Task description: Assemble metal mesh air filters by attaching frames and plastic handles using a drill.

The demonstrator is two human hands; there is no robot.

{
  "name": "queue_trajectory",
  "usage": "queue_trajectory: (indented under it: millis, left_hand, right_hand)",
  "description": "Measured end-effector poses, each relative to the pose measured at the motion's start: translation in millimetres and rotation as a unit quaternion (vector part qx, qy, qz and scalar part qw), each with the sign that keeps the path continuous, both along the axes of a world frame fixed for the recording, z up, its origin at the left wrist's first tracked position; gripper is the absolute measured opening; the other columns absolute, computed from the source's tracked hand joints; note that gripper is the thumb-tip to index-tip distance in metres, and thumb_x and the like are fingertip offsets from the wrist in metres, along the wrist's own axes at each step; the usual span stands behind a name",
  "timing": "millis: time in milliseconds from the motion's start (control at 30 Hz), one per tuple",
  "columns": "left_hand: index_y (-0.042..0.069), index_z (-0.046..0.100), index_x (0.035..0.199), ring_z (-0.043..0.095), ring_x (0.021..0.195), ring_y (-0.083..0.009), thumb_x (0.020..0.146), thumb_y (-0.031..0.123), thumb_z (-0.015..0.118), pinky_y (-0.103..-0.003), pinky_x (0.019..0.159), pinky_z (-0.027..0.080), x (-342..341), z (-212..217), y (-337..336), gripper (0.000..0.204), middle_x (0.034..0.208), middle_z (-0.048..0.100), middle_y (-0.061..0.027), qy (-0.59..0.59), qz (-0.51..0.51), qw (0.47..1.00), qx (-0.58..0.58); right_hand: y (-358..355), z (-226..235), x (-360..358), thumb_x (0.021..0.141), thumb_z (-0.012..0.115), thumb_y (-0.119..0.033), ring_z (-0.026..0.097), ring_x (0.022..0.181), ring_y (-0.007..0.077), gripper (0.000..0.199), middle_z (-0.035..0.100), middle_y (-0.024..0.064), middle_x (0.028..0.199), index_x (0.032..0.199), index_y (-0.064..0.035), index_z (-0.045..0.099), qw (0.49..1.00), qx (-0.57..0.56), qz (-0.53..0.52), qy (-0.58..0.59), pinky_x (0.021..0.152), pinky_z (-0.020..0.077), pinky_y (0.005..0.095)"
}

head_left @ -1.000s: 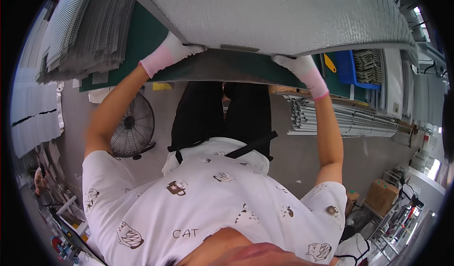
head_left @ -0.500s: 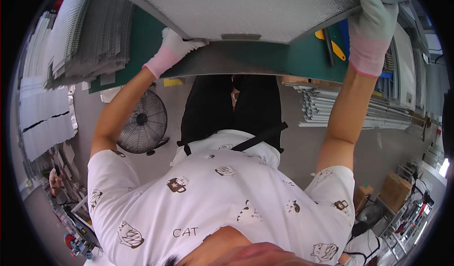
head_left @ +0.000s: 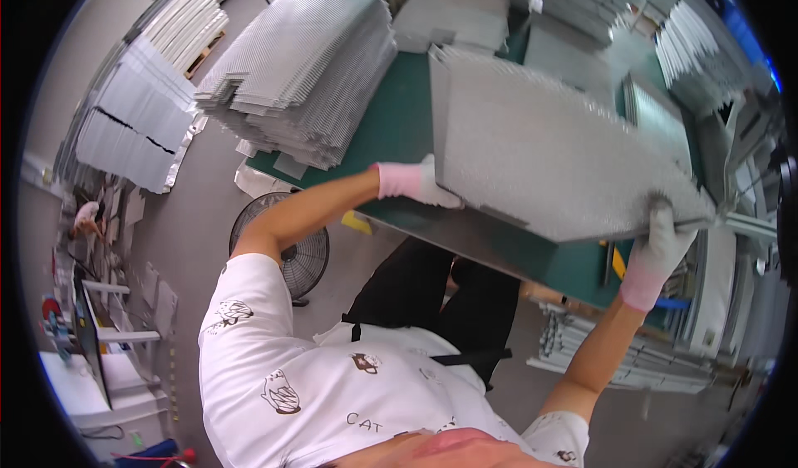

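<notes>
A large silvery-grey mesh panel with a thin metal rim (head_left: 549, 148) is tilted above the green table (head_left: 391, 94). My left hand (head_left: 428, 184), in a white glove with a pink cuff, grips its near left corner, the thumb along the lower edge. At the panel's right corner my right hand (head_left: 662, 243), gloved alike, has its fingers closed over the rim. Part of each hand's fingers is hidden by the panel. A yellow-handled tool (head_left: 618, 264) lies on the table near my right hand, partly covered.
On the table's left stands a tall stack of mesh sheets (head_left: 307, 61). Another flat stack (head_left: 453, 15) and more panels (head_left: 661, 119) sit farther back. A black floor fan (head_left: 303, 260) is under my left arm. Metal profiles (head_left: 615, 356) lie below the table at right.
My view has swung up and turned, showing more of the table's far side. The panel now shows its whole tilted face, with both hands still gripping its corners.
</notes>
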State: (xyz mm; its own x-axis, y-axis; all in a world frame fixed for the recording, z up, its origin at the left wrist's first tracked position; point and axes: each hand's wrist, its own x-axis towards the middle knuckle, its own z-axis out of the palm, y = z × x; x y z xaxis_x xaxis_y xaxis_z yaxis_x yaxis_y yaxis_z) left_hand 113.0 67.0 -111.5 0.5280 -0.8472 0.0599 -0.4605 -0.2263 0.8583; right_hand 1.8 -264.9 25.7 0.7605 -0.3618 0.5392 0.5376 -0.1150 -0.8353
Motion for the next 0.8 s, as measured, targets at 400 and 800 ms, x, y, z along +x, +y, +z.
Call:
queue_trajectory:
  millis: [400,800]
  left_hand:
    - [0.001,0.059,0.091,0.049,0.073,-0.0042,0.082,0.012,0.061,-0.021,0.065,0.042,-26,176,-19,0.015,0.084,0.063,-0.0030,-0.069,0.303,0.897,-0.314]
    - [-0.001,0.056,0.093,0.041,0.063,-0.0035,0.087,0.005,0.050,-0.018,0.054,0.034,-24,154,-16,0.010,0.090,0.061,-0.0022,-0.291,0.401,0.820,-0.287]
  right_hand:
    - [-6,12,15,0.088,0.060,-0.007,0.055,0.102,0.0151,0.038,0.056,0.0081,0.116,0.123,0.0026,0.047,1.000,-0.016,-0.005,0.004,0.095,0.0416,0.0303]
    - [9,12,6,0.086,0.062,-0.010,0.059,0.092,0.0148,0.026,0.061,0.0104,0.102,0.106,0.0050,0.056,0.998,-0.011,-0.054,-0.039,0.088,0.0469,0.0300]
